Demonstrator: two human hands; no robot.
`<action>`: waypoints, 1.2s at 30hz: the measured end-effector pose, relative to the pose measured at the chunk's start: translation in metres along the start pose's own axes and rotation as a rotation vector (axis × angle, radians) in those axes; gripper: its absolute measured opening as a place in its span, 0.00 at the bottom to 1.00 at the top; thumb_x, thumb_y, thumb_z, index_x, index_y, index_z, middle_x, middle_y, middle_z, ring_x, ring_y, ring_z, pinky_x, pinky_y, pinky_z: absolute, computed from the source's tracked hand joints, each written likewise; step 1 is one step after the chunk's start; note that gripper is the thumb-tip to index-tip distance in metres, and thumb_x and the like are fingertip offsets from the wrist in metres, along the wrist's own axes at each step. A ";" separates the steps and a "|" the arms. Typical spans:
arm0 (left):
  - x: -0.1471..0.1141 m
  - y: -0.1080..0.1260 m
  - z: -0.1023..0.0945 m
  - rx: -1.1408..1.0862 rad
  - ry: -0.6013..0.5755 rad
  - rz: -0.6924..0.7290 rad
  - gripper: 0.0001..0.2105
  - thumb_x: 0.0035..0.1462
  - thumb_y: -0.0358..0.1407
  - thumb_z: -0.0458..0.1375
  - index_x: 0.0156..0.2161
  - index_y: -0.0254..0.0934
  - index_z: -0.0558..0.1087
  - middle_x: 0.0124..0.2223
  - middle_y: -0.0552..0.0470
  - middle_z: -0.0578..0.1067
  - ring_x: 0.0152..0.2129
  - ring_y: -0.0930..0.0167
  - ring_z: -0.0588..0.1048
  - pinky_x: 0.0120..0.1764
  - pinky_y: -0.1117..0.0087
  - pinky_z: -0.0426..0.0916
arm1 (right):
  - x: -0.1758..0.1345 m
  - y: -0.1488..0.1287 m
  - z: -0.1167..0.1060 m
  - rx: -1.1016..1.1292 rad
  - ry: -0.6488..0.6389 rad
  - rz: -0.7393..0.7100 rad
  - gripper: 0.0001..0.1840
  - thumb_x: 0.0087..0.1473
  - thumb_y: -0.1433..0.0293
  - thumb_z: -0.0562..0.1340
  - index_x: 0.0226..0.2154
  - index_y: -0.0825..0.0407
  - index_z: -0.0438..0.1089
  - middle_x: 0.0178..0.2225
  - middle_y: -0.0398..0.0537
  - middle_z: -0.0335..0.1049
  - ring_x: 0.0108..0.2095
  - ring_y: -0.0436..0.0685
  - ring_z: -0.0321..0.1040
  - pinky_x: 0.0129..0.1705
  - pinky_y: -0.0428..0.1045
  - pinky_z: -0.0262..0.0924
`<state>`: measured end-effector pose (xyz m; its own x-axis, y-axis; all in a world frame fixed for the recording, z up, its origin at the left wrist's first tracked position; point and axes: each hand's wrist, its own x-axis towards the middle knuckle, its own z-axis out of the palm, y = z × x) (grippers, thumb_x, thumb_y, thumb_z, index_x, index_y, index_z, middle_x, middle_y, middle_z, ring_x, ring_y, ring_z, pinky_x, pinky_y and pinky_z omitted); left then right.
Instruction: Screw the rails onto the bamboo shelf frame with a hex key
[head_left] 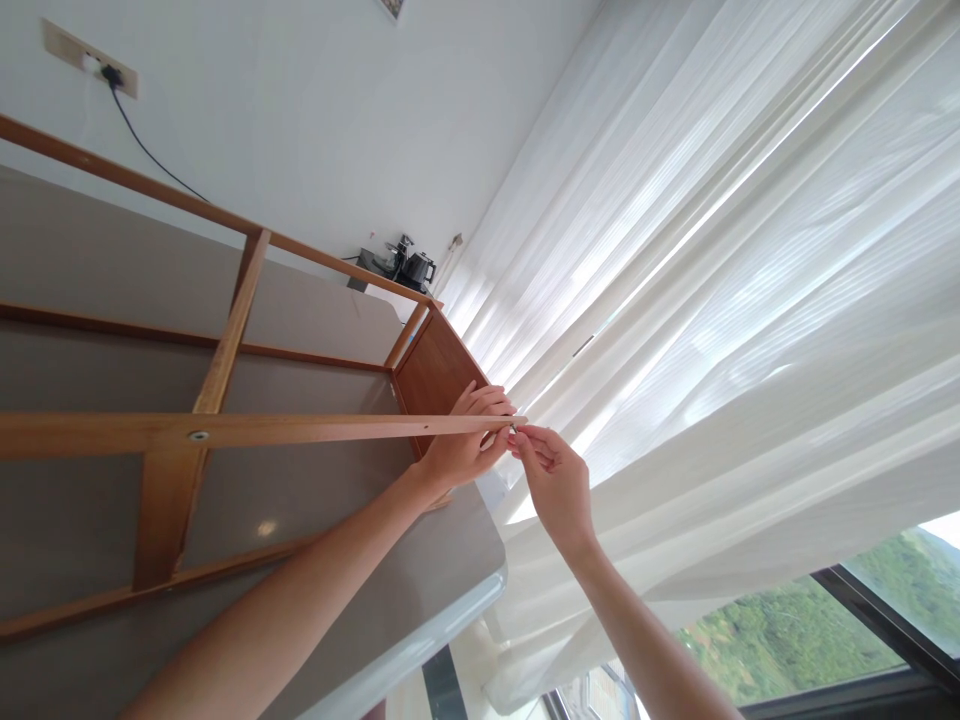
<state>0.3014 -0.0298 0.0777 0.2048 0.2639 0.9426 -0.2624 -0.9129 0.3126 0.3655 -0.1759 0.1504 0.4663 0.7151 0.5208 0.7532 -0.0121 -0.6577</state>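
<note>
A wooden frame with rails and cross slats (315,428) stands over the grey table. My left hand (472,435) is closed round the far end of its nearest rail, fingers above and thumb below. Close by, my right hand (553,480) pinches a small dark metal piece (514,430), perhaps a screw, against the rail's end; its shape is mostly hidden by my fingertips. A brown wooden end panel (439,360) joins the frame behind my left hand. A round metal bolt head (199,436) shows further along the same rail, and a small hole lies between.
The grey table (450,560) has a rounded corner below my hands. White curtains (720,300) hang close on the right, above a window (795,630). A black kettle (418,268) stands behind the frame. On the wall, a socket (90,58) holds a plugged-in black cable.
</note>
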 end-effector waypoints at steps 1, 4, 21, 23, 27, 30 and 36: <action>0.000 0.000 0.000 0.002 0.001 -0.001 0.12 0.66 0.31 0.52 0.53 0.42 0.69 0.53 0.47 0.75 0.59 0.63 0.69 0.67 0.47 0.54 | 0.000 0.001 0.000 0.012 -0.008 0.016 0.15 0.62 0.58 0.65 0.43 0.51 0.77 0.39 0.50 0.81 0.41 0.59 0.80 0.47 0.54 0.76; 0.001 0.001 0.000 0.005 0.002 0.001 0.12 0.66 0.31 0.52 0.53 0.42 0.69 0.53 0.47 0.75 0.59 0.63 0.69 0.67 0.47 0.55 | -0.001 0.000 -0.002 -0.008 -0.039 0.032 0.15 0.62 0.57 0.64 0.44 0.49 0.76 0.41 0.49 0.81 0.44 0.59 0.79 0.51 0.55 0.74; 0.000 -0.002 0.003 -0.003 0.026 0.022 0.14 0.65 0.29 0.52 0.53 0.43 0.68 0.53 0.47 0.75 0.59 0.63 0.69 0.67 0.48 0.56 | 0.009 -0.003 -0.005 0.006 -0.181 0.165 0.20 0.64 0.52 0.59 0.38 0.50 0.75 0.29 0.46 0.76 0.29 0.55 0.75 0.36 0.50 0.70; 0.000 -0.002 0.002 -0.002 0.017 0.024 0.14 0.65 0.29 0.52 0.54 0.43 0.68 0.54 0.48 0.75 0.59 0.63 0.69 0.67 0.48 0.55 | 0.008 -0.001 -0.007 -0.156 -0.152 0.074 0.18 0.66 0.54 0.57 0.38 0.49 0.75 0.30 0.46 0.74 0.29 0.55 0.73 0.36 0.50 0.68; -0.002 -0.004 0.003 -0.002 0.009 0.020 0.15 0.65 0.29 0.52 0.55 0.43 0.67 0.54 0.48 0.74 0.60 0.63 0.68 0.67 0.48 0.54 | 0.005 0.004 -0.008 -0.438 -0.061 -0.218 0.16 0.69 0.60 0.54 0.43 0.48 0.75 0.40 0.52 0.73 0.38 0.57 0.72 0.42 0.53 0.66; -0.004 -0.006 0.005 0.000 0.016 0.021 0.15 0.65 0.29 0.53 0.54 0.43 0.68 0.54 0.48 0.74 0.60 0.63 0.68 0.67 0.48 0.55 | 0.002 0.004 -0.005 -0.467 -0.071 -0.248 0.17 0.70 0.63 0.51 0.42 0.48 0.74 0.38 0.50 0.75 0.37 0.57 0.71 0.41 0.53 0.65; -0.004 -0.009 0.006 0.009 0.008 0.031 0.15 0.65 0.29 0.52 0.54 0.43 0.68 0.54 0.48 0.75 0.60 0.62 0.68 0.68 0.48 0.54 | 0.003 0.001 0.001 -0.135 -0.136 -0.021 0.15 0.69 0.59 0.54 0.38 0.49 0.71 0.33 0.46 0.77 0.36 0.56 0.75 0.42 0.52 0.68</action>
<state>0.3089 -0.0247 0.0700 0.1888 0.2376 0.9528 -0.2597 -0.9237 0.2818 0.3672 -0.1733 0.1508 0.3898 0.8042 0.4487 0.8215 -0.0835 -0.5640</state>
